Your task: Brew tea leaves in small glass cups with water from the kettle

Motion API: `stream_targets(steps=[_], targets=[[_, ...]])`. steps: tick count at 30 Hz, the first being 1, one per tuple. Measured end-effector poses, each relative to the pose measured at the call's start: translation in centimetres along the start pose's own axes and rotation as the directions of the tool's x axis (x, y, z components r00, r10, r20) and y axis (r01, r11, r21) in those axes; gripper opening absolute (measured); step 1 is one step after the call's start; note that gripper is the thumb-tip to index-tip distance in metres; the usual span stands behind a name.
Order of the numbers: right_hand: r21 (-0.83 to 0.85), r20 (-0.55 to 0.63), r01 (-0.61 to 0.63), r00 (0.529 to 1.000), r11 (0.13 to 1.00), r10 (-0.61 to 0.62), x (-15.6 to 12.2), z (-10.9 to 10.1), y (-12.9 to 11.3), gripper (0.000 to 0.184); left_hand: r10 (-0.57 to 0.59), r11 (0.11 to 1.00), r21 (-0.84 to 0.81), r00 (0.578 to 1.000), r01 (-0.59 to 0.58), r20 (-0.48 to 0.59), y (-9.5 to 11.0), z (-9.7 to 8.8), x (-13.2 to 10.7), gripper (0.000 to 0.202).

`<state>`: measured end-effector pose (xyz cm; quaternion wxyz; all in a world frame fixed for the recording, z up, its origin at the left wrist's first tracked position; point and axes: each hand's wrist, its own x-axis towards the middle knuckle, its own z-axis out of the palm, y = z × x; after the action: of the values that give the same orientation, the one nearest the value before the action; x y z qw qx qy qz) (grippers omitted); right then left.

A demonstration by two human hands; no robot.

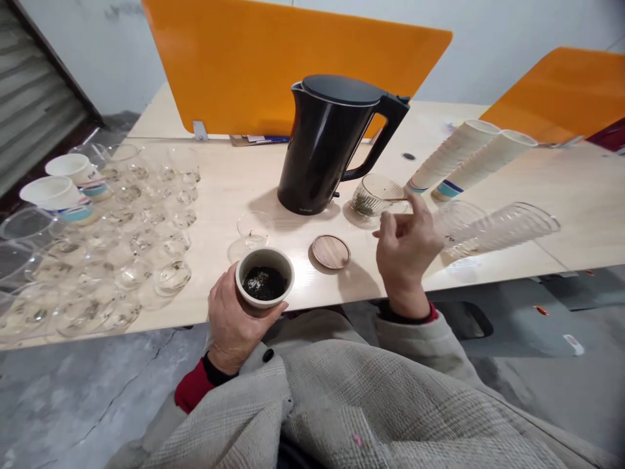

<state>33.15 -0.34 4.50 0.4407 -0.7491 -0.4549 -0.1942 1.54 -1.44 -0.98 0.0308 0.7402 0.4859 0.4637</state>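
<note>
My left hand (233, 319) is wrapped round a small white jar (264, 278) of dark tea leaves, held at the table's near edge. My right hand (405, 244) is raised over the table with fingers pinched on a thin wooden spoon or stick (394, 198) that reaches to a ribbed glass cup (372, 195) with some tea leaves in it. A round wooden lid (331, 251) lies flat between my hands. A small clear glass cup (255, 227) stands just beyond the jar. A black electric kettle (332, 143) stands behind, lid closed.
Several clear glass cups (122, 247) with a little tea in each fill the left of the table (244, 176). Two white paper cups (63, 189) stand at the far left. Stacks of paper cups (463, 156) and clear plastic cups (493, 228) lie on the right. Orange dividers (273, 58) stand behind.
</note>
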Motion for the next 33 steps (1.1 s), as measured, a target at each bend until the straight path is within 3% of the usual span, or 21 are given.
stream_targets(steps=[3, 6, 9, 11, 14, 17, 19, 21, 25, 28, 33], targets=[[0.096, 0.198, 0.155, 0.965, 0.983, -0.171, -3.0, -0.6, -1.0, 0.059, 0.05, 0.999, 0.001, 0.999, -0.05, 0.002, 0.2, -0.1, 0.0, 0.099], [0.122, 0.446, 0.287, 0.839, 0.95, -0.311, -4.6, 0.5, -1.2, 0.078, 0.066, 0.998, -0.003, 0.998, -0.066, 0.008, 0.5, 0.0, 0.0, 0.099], [0.118, 0.579, 0.338, 0.741, 0.934, -0.341, -5.1, 2.3, -0.9, 0.088, 0.047, 0.999, -0.022, 0.999, -0.047, 0.025, 0.8, 0.1, -0.1, 0.1], [0.138, 0.587, 0.336, 0.73, 0.932, -0.35, -5.3, 3.1, -0.8, 0.084, 0.031, 0.999, -0.041, 0.999, -0.029, 0.043, 1.0, 0.2, -0.1, 0.1], [0.187, 0.541, 0.269, 0.775, 0.945, -0.328, -5.3, 3.2, -0.7, 0.076, 0.016, 0.997, -0.071, 0.998, -0.011, 0.061, 1.4, 0.4, -0.2, 0.101], [0.284, 0.46, 0.183, 0.835, 0.941, -0.301, -4.8, 1.8, -1.3, 0.074, 0.001, 0.995, -0.102, 0.997, 0.008, 0.081, 1.8, 0.6, -0.2, 0.101], [0.389, 0.401, 0.191, 0.846, 0.901, -0.352, -4.2, 0.3, -2.3, 0.077, -0.011, 0.992, -0.128, 0.994, 0.024, 0.105, 2.2, 0.9, -0.1, 0.1], [0.488, 0.355, 0.247, 0.82, 0.837, -0.449, -3.7, -1.3, -3.9, 0.083, -0.023, 0.987, -0.153, 0.991, 0.044, 0.133, 2.7, 1.3, 0.0, 0.101], [0.535, 0.354, 0.387, 0.704, 0.751, -0.616, -3.2, -3.0, -7.1, 0.092, -0.062, 0.979, -0.18, 0.978, 0.099, 0.198, 3.6, 2.4, 0.6, 0.103], [0.463, 0.402, 0.475, 0.64, 0.749, -0.654, -3.1, -3.1, -8.2, 0.094, -0.089, 0.973, -0.186, 0.967, 0.135, 0.237, 4.1, 3.2, 1.0, 0.104], [0.385, 0.463, 0.543, 0.586, 0.747, -0.665, -3.0, -3.1, -8.8, 0.097, -0.078, 0.974, -0.189, 0.972, 0.121, 0.222, 4.4, 4.0, 1.0, 0.101]])
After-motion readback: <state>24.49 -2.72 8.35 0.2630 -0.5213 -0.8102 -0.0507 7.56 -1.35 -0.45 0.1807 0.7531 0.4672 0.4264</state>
